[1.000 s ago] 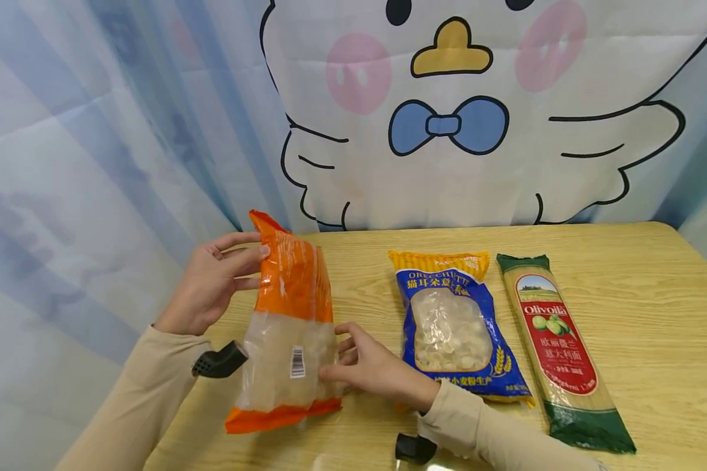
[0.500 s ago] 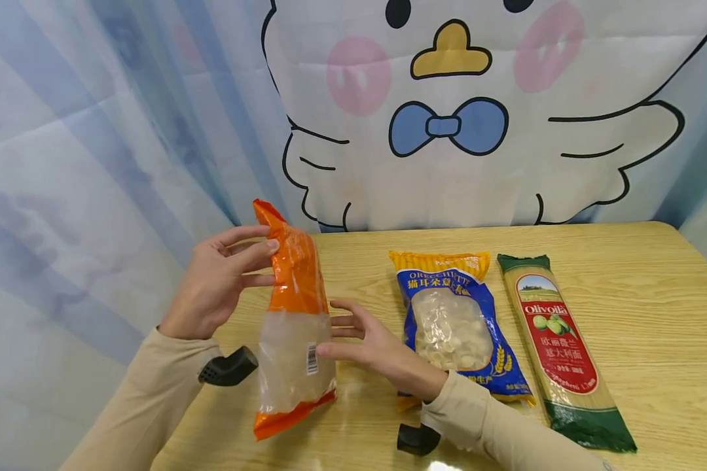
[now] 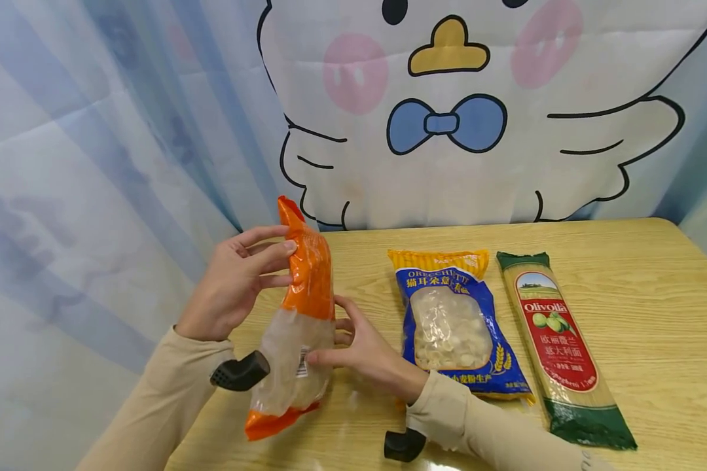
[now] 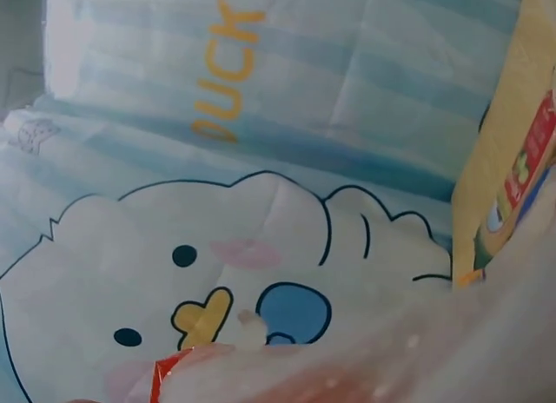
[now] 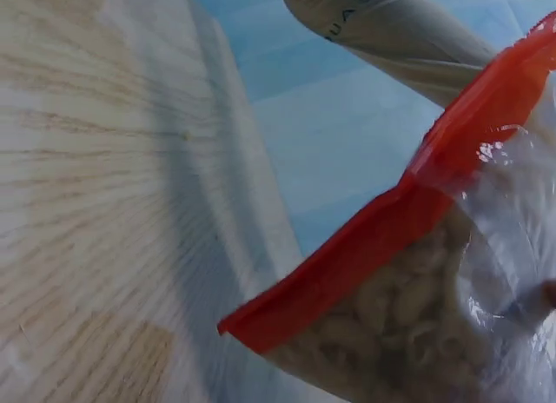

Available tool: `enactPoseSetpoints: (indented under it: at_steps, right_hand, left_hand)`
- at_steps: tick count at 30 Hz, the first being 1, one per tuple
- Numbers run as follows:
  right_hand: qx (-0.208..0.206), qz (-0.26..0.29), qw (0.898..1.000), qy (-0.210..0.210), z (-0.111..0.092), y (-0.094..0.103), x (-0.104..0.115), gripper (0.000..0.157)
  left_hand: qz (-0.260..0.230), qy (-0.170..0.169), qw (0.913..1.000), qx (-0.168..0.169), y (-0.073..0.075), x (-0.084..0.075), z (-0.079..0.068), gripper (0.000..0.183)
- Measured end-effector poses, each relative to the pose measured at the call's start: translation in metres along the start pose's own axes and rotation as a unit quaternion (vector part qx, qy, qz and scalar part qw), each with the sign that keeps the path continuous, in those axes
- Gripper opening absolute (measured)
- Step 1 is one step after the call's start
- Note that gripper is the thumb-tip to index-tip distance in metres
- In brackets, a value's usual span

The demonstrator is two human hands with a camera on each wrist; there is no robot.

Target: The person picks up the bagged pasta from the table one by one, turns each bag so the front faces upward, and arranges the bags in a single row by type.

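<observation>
An orange and clear bag of pasta (image 3: 309,278) stands tilted on the left side of the table, its barcode facing the head camera. Near its top, my left hand (image 3: 228,282) pinches the orange left edge between thumb and fingers. My right hand (image 3: 370,353) grips the lower right side, thumb across the front by the barcode and fingers round the edge. Short curved pasta shows through the clear part of the bag (image 5: 382,325) in the right wrist view, below its red-orange end. A pale blur covers the lower right of the left wrist view.
Right of the hands, a blue and yellow bag of orecchiette (image 3: 453,327) lies flat, partly behind the right wrist. Beside it lies a long green-ended spaghetti pack (image 3: 560,347). The wood-grain table (image 3: 654,314) ends at a curtain (image 3: 448,190) with a cartoon duck.
The bag has moved right and turned more edge-on, its top now leaning right. My left hand has moved right with it. My right hand has shifted its hold on the side.
</observation>
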State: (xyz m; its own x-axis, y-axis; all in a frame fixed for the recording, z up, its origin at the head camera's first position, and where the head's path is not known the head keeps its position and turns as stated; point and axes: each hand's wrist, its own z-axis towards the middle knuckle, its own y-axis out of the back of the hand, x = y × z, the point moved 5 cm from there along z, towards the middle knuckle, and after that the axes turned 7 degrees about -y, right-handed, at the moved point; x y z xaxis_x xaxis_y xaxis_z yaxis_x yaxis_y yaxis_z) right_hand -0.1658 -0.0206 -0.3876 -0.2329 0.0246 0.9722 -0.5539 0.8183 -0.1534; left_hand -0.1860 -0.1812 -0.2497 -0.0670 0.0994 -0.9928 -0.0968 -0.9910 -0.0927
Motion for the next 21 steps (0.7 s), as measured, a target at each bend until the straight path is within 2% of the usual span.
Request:
enactPoseSetpoints:
  at_steps: [8, 14, 18, 21]
  right_hand:
    - [-0.001, 0.072, 0.997, 0.017, 0.001, 0.004, -0.001, 0.087]
    - [0.024, 0.109, 0.993, 0.029, -0.002, 0.005, -0.003, 0.087]
    - [0.031, 0.149, 0.988, 0.029, -0.004, 0.007, -0.002, 0.091]
    - [0.031, 0.165, 0.985, 0.038, -0.002, 0.011, 0.002, 0.093]
  left_hand:
    - [0.011, 0.013, 0.9999, 0.003, 0.007, 0.011, 0.002, 0.042]
    - [0.019, 0.022, 0.9996, 0.008, 0.011, 0.021, 0.001, 0.050]
    - [0.020, 0.002, 0.9996, 0.017, 0.016, 0.022, 0.000, 0.049]
    - [0.029, -0.018, 0.9987, 0.037, 0.019, 0.021, 0.000, 0.047]
